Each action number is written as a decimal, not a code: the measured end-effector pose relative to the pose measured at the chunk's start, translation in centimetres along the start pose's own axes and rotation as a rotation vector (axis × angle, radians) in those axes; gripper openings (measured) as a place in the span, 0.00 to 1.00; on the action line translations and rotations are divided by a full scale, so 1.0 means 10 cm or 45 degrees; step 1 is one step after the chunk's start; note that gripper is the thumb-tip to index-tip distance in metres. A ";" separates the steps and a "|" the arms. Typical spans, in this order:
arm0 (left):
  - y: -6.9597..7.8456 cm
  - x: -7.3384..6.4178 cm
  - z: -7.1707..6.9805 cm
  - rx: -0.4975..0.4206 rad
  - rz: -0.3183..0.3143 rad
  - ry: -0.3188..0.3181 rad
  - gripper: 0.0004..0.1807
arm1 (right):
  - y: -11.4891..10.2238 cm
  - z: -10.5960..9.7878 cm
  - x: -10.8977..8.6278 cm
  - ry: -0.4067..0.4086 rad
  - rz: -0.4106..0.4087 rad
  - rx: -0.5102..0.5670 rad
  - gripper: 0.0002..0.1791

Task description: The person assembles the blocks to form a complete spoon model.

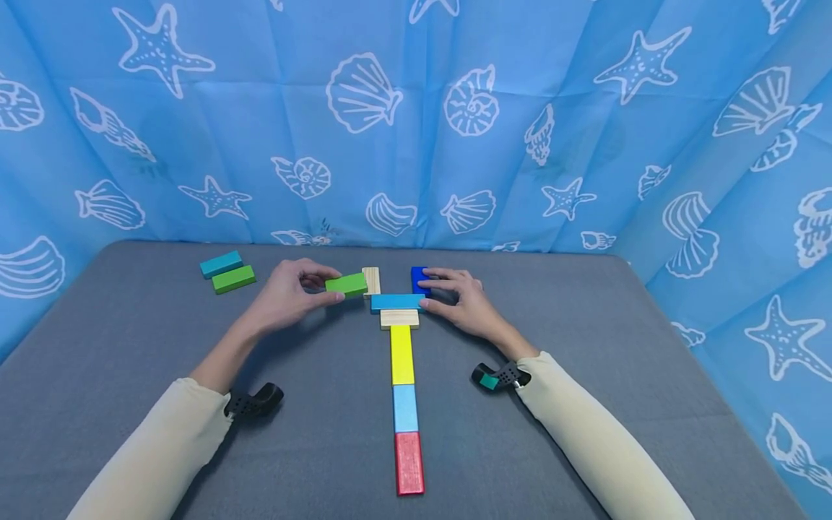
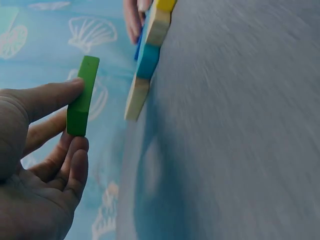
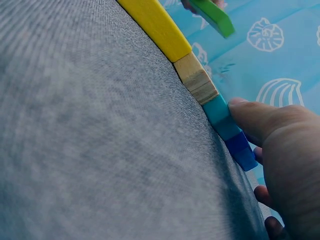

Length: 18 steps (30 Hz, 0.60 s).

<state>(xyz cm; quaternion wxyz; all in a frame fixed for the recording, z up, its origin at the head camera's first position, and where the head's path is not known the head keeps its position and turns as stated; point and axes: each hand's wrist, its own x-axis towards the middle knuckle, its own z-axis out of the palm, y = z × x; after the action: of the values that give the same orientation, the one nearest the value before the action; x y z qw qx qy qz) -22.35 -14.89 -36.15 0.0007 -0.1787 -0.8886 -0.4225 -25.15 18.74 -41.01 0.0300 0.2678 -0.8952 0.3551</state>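
Observation:
My left hand (image 1: 289, 292) pinches a green block (image 1: 347, 284) between thumb and fingers. In the left wrist view this green block (image 2: 83, 97) is raised above the table. A natural wood block (image 1: 371, 280) lies just beyond it, at the left end of a teal block (image 1: 398, 302). My right hand (image 1: 464, 300) rests at the other end, its thumb (image 3: 250, 112) at the teal block's end and its extended fingers at a dark blue block (image 1: 419, 280). Below the teal block run a second wood block (image 1: 399, 318), then yellow (image 1: 401, 354), light blue (image 1: 405, 408) and red (image 1: 409, 462) blocks in a line.
At the back left of the grey table (image 1: 312, 433), another teal block (image 1: 221, 264) lies beside another green block (image 1: 234, 279). A blue curtain (image 1: 416, 144) with white shell patterns hangs behind the table and along its right side.

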 end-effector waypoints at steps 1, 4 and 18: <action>0.03 0.05 0.04 0.000 0.002 -0.006 0.21 | 0.00 0.00 0.00 0.001 -0.002 0.000 0.23; 0.10 0.17 0.14 0.001 -0.003 -0.031 0.21 | 0.01 0.01 0.00 0.003 -0.008 -0.003 0.23; 0.26 0.54 0.51 0.056 -0.059 -0.139 0.20 | -0.02 -0.01 0.01 -0.017 0.014 -0.003 0.23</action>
<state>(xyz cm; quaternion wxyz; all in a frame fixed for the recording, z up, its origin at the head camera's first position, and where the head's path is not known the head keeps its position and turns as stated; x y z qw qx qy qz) -25.78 -7.82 -36.68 -0.0537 -0.1810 -0.9003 -0.3923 -25.14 18.67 -40.84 0.0223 0.2651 -0.8972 0.3525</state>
